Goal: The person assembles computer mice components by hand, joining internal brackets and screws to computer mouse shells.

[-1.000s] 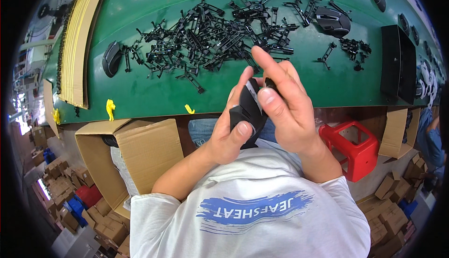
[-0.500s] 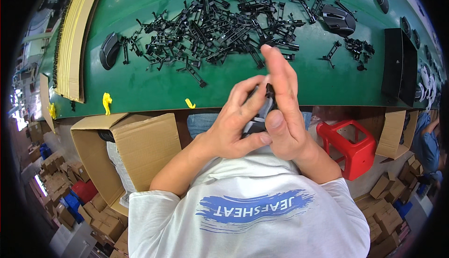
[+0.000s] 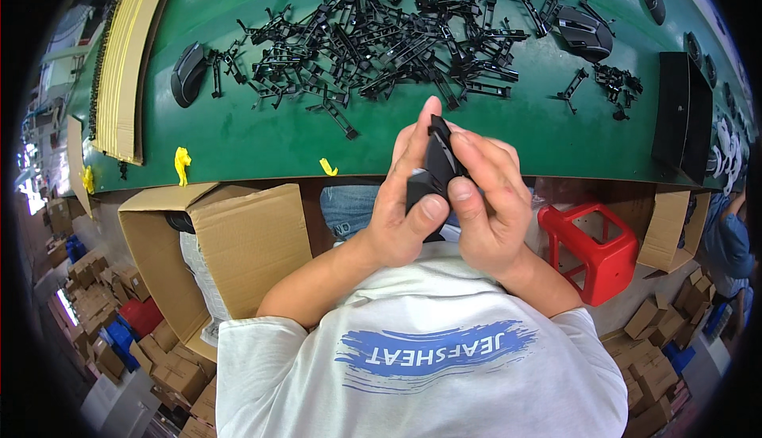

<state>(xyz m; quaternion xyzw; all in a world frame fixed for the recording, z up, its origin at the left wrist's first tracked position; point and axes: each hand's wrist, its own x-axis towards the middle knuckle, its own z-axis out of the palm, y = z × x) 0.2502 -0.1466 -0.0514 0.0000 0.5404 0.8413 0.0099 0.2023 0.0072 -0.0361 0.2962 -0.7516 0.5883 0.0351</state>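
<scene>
1. The black plastic part (image 3: 435, 169) was mostly hidden between the two hands; only its upper edge and a lower-left corner showed, so its full shape was hard to make out. It looked like a mouse shell, not certain.
2. The pile of black plastic frames (image 3: 397, 37) on the desk (image 3: 262, 132) was a tangle; single pieces could not be told apart. More dark shells at the far right were bent and cut off by the fisheye rim.
3. The black box (image 3: 681, 116) at the desk's right end showed only two faces; its contents were not visible.
4. The left hand (image 3: 405, 200) was raised in front of the chest, fingers extended upward along the part, thumb pressed on its lower left side. It was grasping the part.
5. The right hand (image 3: 488, 200) was cupped against the part from the right, fingers curled over its upper edge, thumb pressed on the front close to the left thumb. It also gripped the part.
6. The part was held upright in the air between both hands, above the lap and just on the near side of the desk's edge, not touching the desk.
7. A black mouse body (image 3: 188, 74) lay on the desk left of the pile, another (image 3: 586, 31) to the right.
8. A red stool (image 3: 595, 247) stood below the right hand, an open cardboard box (image 3: 230, 243) below left.
</scene>
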